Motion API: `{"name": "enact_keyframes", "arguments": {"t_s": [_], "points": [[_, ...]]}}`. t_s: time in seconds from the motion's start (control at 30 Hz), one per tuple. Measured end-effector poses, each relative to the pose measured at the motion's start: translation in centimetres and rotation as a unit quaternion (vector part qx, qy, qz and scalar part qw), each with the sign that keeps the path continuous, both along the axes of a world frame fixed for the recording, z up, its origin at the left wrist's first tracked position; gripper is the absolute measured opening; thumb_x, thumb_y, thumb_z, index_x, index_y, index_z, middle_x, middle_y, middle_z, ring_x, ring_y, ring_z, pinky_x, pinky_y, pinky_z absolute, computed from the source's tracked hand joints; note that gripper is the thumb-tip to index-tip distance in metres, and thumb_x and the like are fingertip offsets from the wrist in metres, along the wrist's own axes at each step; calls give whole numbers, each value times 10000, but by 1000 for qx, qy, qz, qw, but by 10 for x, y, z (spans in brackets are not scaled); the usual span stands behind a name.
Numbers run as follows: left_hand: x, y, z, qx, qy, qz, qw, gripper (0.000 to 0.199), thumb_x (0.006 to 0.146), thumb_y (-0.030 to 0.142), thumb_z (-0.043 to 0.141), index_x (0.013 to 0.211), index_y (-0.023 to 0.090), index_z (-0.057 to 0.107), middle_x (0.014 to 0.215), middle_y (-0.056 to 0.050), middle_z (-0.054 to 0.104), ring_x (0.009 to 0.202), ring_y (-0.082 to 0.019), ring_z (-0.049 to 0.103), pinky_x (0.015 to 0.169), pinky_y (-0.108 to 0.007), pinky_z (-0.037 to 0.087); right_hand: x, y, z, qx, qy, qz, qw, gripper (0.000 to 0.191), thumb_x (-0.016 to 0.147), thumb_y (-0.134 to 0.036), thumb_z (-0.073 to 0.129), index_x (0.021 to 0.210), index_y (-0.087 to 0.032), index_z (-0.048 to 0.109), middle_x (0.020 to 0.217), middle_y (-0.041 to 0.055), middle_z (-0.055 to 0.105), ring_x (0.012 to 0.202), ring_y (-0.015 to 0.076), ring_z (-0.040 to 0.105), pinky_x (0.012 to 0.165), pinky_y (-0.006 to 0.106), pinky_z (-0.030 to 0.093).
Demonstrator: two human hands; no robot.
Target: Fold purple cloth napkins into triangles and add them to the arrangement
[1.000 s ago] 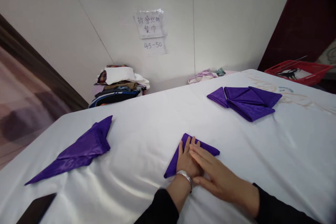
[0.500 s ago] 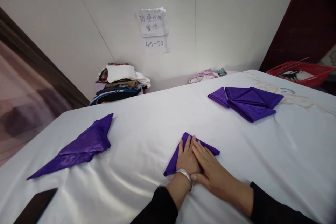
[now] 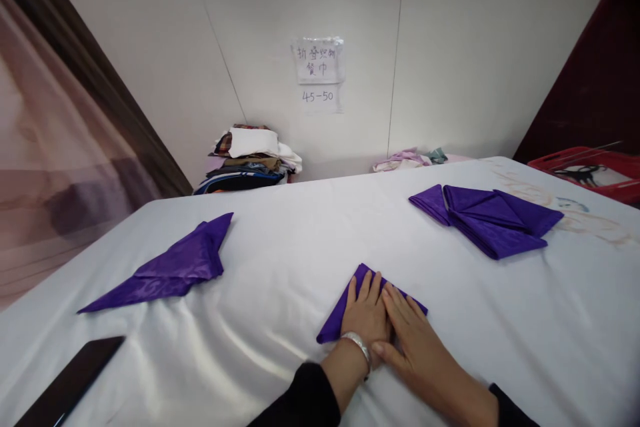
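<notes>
A purple napkin (image 3: 336, 317), folded into a triangle, lies on the white tablecloth (image 3: 280, 240) in front of me. Pressed flat on top of it is my left hand (image 3: 366, 313), fingers stretched out, a silver bangle at the wrist. My right hand (image 3: 411, 340) also lies flat, partly beside and against the left one, its fingertips over the napkin's right side. The two hands cover the middle of the napkin and its near edge.
One folded purple napkin (image 3: 170, 265) lies to the left, another purple folded shape (image 3: 493, 213) to the right. A dark phone-like slab (image 3: 73, 380) is at the near left. Behind the table are stacked clothes (image 3: 250, 160); a red basket (image 3: 590, 163) stands far right.
The camera view has shifted, so the scene appears farther right. My right hand has slid slightly away from the back of my left hand; both stay flat on the napkin.
</notes>
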State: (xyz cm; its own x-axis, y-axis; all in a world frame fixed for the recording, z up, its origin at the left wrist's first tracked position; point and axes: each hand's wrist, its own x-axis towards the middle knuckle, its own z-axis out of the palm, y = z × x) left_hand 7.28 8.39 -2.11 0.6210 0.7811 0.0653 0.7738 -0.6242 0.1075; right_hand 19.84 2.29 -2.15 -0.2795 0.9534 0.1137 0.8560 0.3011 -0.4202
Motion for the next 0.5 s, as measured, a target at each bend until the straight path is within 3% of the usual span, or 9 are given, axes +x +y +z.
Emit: {"name": "enact_keyframes", "arguments": {"t_s": [0.13,0.27,0.5], "points": [[-1,-2,4,-10,-11,2,1000,520,898,420,278,1378,226,320,1461,-48,290,1359,-243,185,1089,-496,187,4,-1,-8,24,-23,-20,999,793,842,-536,417,1438,-168,46,1478,122,155,1351,305,145,1068,540,202],[-1,-3,8,-19,-28,2,999,523,903,433,247,1367,213,346,1462,-50,289,1364,-238,167,1099,-497,160,9,-3,-12,4,-41,-32,999,756,846,-549,388,1433,-138,146,1473,120,177,1356,284,134,1081,508,195],[-2,-3,6,-20,-41,0,999,528,905,435,231,1366,205,345,1470,-50,271,1369,-236,143,1100,-496,149,11,-2,-4,-17,-38,-30,999,737,845,-564,370,1418,-123,226,1469,118,199,1356,270,149,1088,482,190]]}}
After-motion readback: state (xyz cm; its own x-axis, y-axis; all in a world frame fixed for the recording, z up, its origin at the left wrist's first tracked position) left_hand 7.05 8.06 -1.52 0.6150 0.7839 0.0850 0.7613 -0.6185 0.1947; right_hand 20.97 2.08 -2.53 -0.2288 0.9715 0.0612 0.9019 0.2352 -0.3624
